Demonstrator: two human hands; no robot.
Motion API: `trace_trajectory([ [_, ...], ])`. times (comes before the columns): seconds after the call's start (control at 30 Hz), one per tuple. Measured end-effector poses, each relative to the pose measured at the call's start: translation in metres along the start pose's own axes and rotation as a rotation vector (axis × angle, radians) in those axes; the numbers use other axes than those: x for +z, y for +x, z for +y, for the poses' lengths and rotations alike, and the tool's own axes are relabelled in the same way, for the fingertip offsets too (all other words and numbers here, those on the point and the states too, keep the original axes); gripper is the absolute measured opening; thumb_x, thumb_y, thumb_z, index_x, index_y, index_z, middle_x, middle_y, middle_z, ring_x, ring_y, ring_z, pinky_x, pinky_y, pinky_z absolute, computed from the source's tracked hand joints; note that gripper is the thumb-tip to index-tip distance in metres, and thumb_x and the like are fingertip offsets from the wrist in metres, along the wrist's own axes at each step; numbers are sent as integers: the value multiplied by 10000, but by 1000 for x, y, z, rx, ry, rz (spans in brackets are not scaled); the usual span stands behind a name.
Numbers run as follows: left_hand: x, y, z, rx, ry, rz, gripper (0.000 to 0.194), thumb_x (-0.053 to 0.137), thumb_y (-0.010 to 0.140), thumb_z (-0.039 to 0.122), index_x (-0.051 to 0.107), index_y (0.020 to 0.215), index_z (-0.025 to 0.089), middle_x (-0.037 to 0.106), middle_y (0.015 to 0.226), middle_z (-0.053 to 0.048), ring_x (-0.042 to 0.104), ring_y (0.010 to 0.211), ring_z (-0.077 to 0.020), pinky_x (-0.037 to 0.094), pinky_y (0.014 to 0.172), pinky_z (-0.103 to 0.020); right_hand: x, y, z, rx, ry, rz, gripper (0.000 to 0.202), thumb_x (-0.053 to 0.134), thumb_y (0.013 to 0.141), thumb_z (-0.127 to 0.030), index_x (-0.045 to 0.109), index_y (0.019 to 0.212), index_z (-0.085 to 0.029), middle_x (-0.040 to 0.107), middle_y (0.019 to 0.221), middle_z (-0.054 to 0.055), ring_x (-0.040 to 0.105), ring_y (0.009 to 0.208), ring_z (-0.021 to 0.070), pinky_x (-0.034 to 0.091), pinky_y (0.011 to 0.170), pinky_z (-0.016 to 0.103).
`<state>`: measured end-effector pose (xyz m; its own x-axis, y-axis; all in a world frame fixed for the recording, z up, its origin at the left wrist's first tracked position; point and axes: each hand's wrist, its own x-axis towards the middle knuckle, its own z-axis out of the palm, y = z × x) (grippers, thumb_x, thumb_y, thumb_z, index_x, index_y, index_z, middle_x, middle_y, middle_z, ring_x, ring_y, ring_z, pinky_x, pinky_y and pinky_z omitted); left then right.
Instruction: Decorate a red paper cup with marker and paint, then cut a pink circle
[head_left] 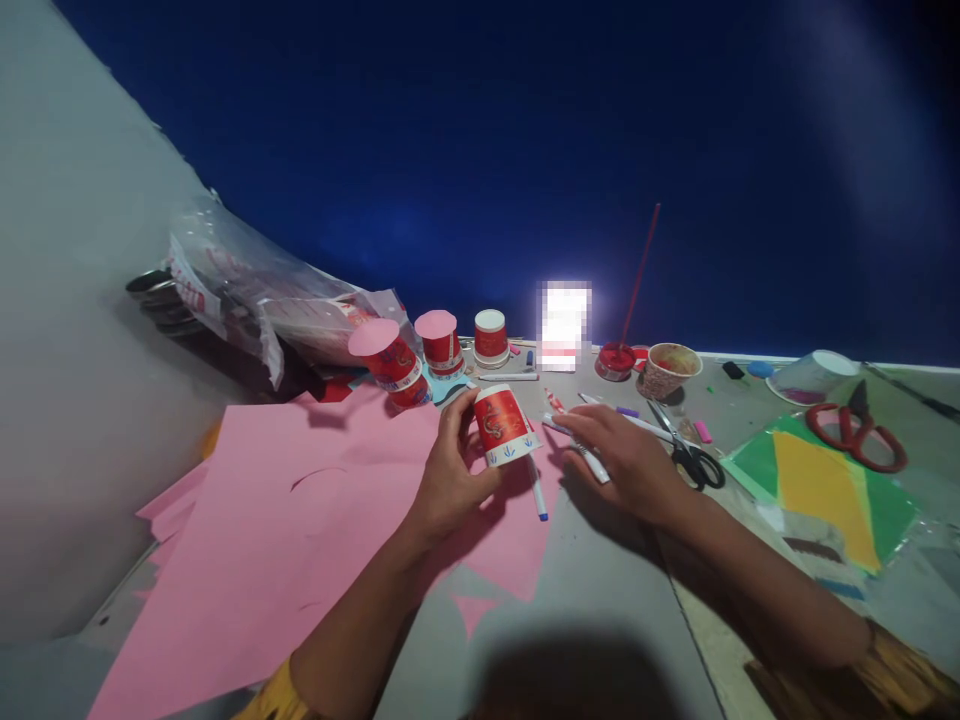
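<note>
The bare left hand (452, 478) holds 1 upside-down red-and-white paper cup (504, 425) beside large pink paper sheets (300, 560); the bare right hand (630, 455) holds 1 slim white marker (598, 466) near black-handled metal scissors (685, 456).

free: near grey tabletop (600, 585); obstacles: blue-ended pen (538, 492) beside held cup (504, 422); black scissors (685, 453) rightward

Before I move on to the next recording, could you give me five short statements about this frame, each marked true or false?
1. The left hand holds a red cup. True.
2. The red-handled scissors lie farther right than the black-handled scissors. True.
3. The right hand holds the red-handled scissors. False: the right hand holds a white marker.
4. The large pink sheet lies right of both scissors. False: it lies left of both.
5. Blue marks show on the held cup. True.
</note>
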<state>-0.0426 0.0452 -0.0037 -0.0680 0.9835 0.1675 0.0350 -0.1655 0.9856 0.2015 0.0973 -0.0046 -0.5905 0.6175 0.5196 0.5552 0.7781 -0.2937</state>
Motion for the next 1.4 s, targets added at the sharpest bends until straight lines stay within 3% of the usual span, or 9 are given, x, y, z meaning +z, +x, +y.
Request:
trace_trajectory([
  [0.13, -4, 3, -5, 30, 86, 14, 789, 752, 797, 211, 379, 1487, 292, 480, 1597, -149, 526, 1475, -304, 487, 1194, -561, 7, -6, -2, 59, -14, -311, 592, 543, 974, -170, 488, 1562, -218, 635, 1447, 178, 652, 1249, 326, 602, 939, 466],
  [0.27, -6, 6, -6, 40, 133, 70, 742, 770, 849, 286, 380, 1480, 301, 495, 1577, -148, 543, 1455, -300, 470, 1204, -573, 8, -8, -1, 59, 39, -447, 754, 536, 917, -89, 378, 1637, -245, 552, 1556, 173, 583, 1349, 331, 551, 1051, 488],
  [0.43, -5, 5, -8, 57, 286, 156, 763, 781, 832, 256, 397, 1490, 293, 453, 1549, -138, 504, 1470, -305, 466, 1204, -560, 5, -6, -2, 101, 37, -518, 658, 567, 878, -78, 502, 1521, -198, 571, 1509, 201, 592, 1303, 347, 540, 1037, 495],
  [0.57, -3, 3, -11, 129, 514, 185, 839, 853, 769, 327, 435, 1496, 296, 401, 1489, -116, 448, 1482, -339, 448, 1212, -580, 3, -3, -3, 113, 17, -582, 405, 623, 886, -132, 669, 1282, -202, 629, 1400, 180, 616, 1247, 345, 549, 1003, 485],
  [0.67, -4, 2, -14, 182, 608, 145, 869, 855, 787, 359, 415, 1533, 289, 395, 1472, -121, 449, 1464, -341, 463, 1191, -572, 3, -2, -1, 159, -11, -533, 325, 630, 961, -231, 682, 1280, -212, 633, 1412, 173, 628, 1250, 350, 559, 999, 496],
  [0.83, -2, -2, -14, 455, 732, -82, 982, 852, 821, 406, 281, 1608, 265, 498, 1466, -167, 511, 1372, -361, 472, 1145, -595, 7, -4, 2, 51, 47, -216, 1099, 851, 846, -392, 179, 1704, -252, 403, 1680, 208, 439, 1503, 411, 408, 1217, 621],
  [0.97, 5, -7, -7, 580, 743, -189, 1018, 841, 841, 405, 224, 1637, 255, 539, 1457, -183, 541, 1360, -376, 469, 1139, -598, 9, -5, 5, -36, 134, -230, 1150, 855, 837, -430, 137, 1718, -258, 383, 1699, 211, 416, 1524, 410, 375, 1239, 637],
  [1.13, 3, -10, 3, 496, 688, -289, 998, 867, 818, 407, 287, 1621, 292, 538, 1498, -168, 509, 1412, -389, 438, 1178, -631, 7, -4, 11, -64, 195, -244, 937, 828, 840, -386, 360, 1634, -221, 450, 1651, 223, 452, 1493, 401, 369, 1234, 658],
  [1.4, -9, -8, 20, 142, 540, -444, 893, 867, 819, 362, 381, 1565, 299, 450, 1612, -146, 403, 1547, -371, 416, 1256, -595, 1, -1, -2, 57, 291, -347, 947, 879, 760, -358, 448, 1582, -171, 498, 1607, 222, 460, 1507, 361, 399, 1247, 556],
])
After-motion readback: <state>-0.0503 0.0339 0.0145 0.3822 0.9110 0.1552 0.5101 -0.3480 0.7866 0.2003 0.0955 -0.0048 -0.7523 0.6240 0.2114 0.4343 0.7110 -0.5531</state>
